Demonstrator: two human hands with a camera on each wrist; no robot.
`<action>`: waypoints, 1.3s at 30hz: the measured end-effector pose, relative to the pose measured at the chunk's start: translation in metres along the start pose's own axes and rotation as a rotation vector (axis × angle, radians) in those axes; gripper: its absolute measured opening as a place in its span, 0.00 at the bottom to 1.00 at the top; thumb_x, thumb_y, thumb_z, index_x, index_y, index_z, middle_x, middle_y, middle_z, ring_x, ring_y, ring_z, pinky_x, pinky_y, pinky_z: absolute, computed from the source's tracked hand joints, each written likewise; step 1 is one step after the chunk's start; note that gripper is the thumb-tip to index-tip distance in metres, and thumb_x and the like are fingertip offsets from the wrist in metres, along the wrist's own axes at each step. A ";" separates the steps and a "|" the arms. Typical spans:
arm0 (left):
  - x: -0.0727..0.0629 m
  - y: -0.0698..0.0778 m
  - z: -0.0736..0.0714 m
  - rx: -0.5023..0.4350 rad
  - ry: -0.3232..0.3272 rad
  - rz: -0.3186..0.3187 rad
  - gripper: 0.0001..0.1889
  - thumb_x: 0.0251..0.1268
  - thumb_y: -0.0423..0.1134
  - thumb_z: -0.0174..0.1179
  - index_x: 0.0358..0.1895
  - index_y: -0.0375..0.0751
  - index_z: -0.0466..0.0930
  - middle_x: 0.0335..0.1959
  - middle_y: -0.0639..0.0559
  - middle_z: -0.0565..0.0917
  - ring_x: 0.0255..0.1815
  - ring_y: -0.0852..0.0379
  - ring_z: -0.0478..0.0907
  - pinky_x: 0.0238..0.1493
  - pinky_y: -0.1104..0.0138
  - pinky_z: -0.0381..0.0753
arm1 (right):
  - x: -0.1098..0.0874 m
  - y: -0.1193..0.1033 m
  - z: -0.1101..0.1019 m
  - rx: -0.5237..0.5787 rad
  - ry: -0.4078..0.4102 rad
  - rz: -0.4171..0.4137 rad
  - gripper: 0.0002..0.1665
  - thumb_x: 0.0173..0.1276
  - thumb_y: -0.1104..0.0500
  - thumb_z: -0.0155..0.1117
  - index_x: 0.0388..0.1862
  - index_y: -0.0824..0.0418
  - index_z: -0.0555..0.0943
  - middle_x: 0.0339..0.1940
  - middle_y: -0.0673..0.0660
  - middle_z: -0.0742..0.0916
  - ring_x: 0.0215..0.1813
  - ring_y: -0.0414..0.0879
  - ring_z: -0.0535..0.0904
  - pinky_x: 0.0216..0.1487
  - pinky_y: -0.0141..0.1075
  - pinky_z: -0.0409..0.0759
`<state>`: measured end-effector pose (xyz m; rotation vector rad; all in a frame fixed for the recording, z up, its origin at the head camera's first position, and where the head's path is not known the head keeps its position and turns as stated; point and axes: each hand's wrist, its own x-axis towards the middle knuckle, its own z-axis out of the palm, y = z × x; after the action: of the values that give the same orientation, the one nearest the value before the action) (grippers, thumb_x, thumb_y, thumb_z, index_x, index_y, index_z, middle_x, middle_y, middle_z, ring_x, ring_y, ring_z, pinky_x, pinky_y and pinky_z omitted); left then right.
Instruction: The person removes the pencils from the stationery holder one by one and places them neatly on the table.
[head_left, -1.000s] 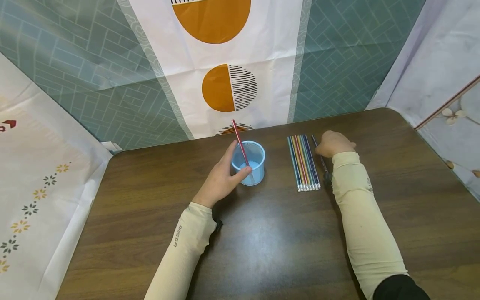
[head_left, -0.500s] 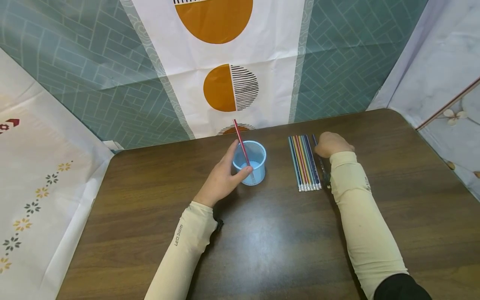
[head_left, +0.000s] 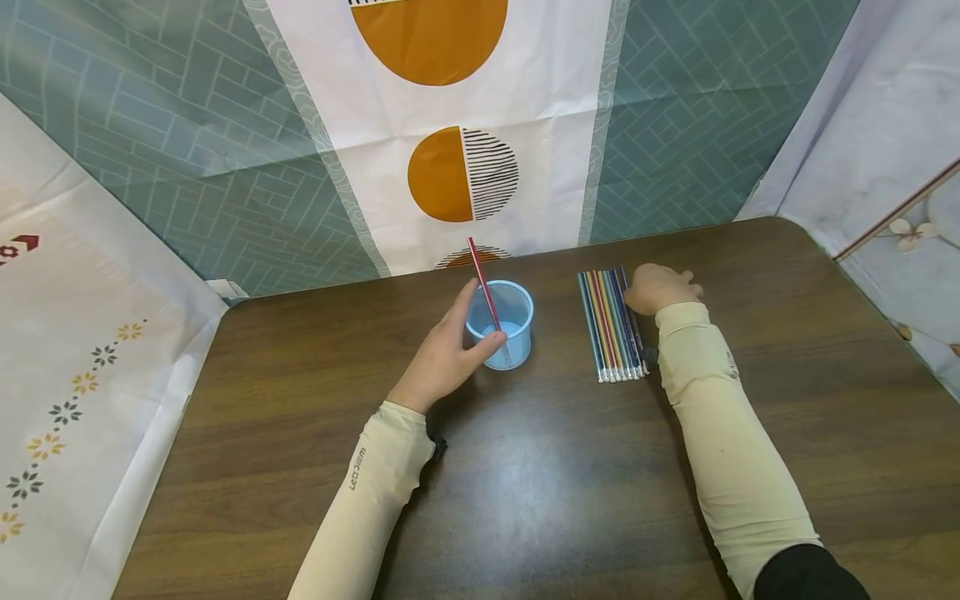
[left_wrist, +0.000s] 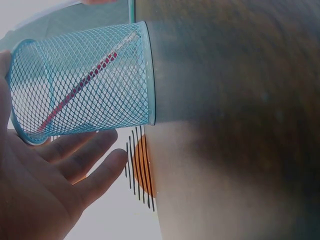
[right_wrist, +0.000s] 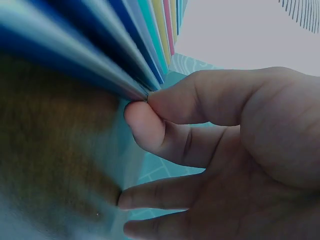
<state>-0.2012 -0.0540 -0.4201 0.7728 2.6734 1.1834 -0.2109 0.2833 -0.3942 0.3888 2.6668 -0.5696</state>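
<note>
A light-blue mesh pencil cup (head_left: 517, 346) stands upright on the table, a red pencil (head_left: 483, 282) leaning in it. My left hand (head_left: 438, 362) holds the cup near its rim, thumb at the front and fingers on the far side. Through the mesh (left_wrist: 95, 105) the red pencil (left_wrist: 80, 87) shows slanting down to the base. Right of the cup, several coloured pencils (head_left: 606, 325) lie side by side, silver ends toward me. At the row's right edge my right hand (head_left: 660, 287) pinches the tip of a dark blue pencil (right_wrist: 85, 70) between thumb and index finger; its other fingers are extended.
The brown wooden table (head_left: 517, 492) meets a green patterned backdrop (head_left: 675, 150) with a white printed strip (head_left: 555, 167) along its far edge. White patterned cloths hang at the left (head_left: 97, 300) and right (head_left: 885, 125) sides.
My right hand has slid left with the dark blue pencil, closing the gap between it and the row. The left hand stays at the cup.
</note>
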 end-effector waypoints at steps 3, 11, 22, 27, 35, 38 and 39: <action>0.000 0.000 -0.001 0.001 0.001 -0.001 0.47 0.68 0.66 0.59 0.83 0.60 0.44 0.75 0.49 0.65 0.69 0.45 0.69 0.67 0.47 0.68 | 0.000 -0.001 0.001 0.000 0.000 0.000 0.31 0.75 0.57 0.49 0.68 0.79 0.68 0.71 0.86 0.58 0.71 0.88 0.38 0.62 0.78 0.50; 0.000 0.000 -0.001 0.001 -0.003 0.001 0.47 0.68 0.65 0.59 0.83 0.60 0.44 0.74 0.48 0.66 0.68 0.45 0.69 0.67 0.47 0.69 | -0.002 -0.001 -0.001 -0.011 -0.018 -0.008 0.31 0.75 0.56 0.50 0.67 0.78 0.68 0.71 0.85 0.60 0.72 0.86 0.41 0.63 0.77 0.51; -0.001 0.001 -0.001 -0.006 -0.008 -0.012 0.47 0.67 0.66 0.59 0.83 0.62 0.43 0.75 0.49 0.64 0.69 0.45 0.69 0.67 0.46 0.68 | -0.005 0.001 -0.003 0.081 0.049 -0.150 0.26 0.78 0.53 0.49 0.61 0.73 0.74 0.64 0.78 0.74 0.66 0.77 0.62 0.61 0.73 0.60; -0.001 0.001 -0.001 -0.004 -0.010 -0.012 0.48 0.67 0.67 0.58 0.83 0.58 0.44 0.75 0.48 0.64 0.69 0.44 0.69 0.67 0.45 0.68 | -0.005 -0.016 0.000 0.271 0.147 -0.412 0.21 0.80 0.53 0.53 0.60 0.66 0.77 0.61 0.68 0.80 0.61 0.63 0.73 0.63 0.61 0.69; -0.002 -0.001 -0.002 -0.011 -0.007 -0.024 0.48 0.66 0.69 0.57 0.83 0.60 0.44 0.75 0.50 0.65 0.69 0.46 0.69 0.67 0.46 0.69 | -0.017 -0.063 0.012 0.413 0.148 -0.618 0.20 0.77 0.51 0.60 0.61 0.62 0.79 0.64 0.61 0.80 0.69 0.58 0.69 0.68 0.59 0.66; -0.002 0.000 -0.002 -0.015 -0.010 -0.014 0.48 0.66 0.69 0.57 0.83 0.60 0.44 0.75 0.50 0.64 0.69 0.47 0.69 0.67 0.47 0.68 | -0.022 -0.077 0.016 0.434 0.153 -0.642 0.21 0.77 0.51 0.60 0.61 0.62 0.80 0.65 0.60 0.80 0.70 0.58 0.69 0.68 0.59 0.66; -0.002 0.000 -0.002 -0.015 -0.007 -0.011 0.48 0.66 0.69 0.57 0.83 0.59 0.44 0.76 0.49 0.64 0.69 0.46 0.69 0.67 0.47 0.68 | -0.023 -0.081 0.017 0.434 0.154 -0.652 0.21 0.77 0.51 0.61 0.61 0.61 0.80 0.65 0.60 0.80 0.71 0.58 0.69 0.68 0.59 0.66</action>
<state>-0.2002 -0.0565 -0.4193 0.7577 2.6569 1.1948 -0.2134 0.2003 -0.3719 -0.3679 2.7769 -1.3669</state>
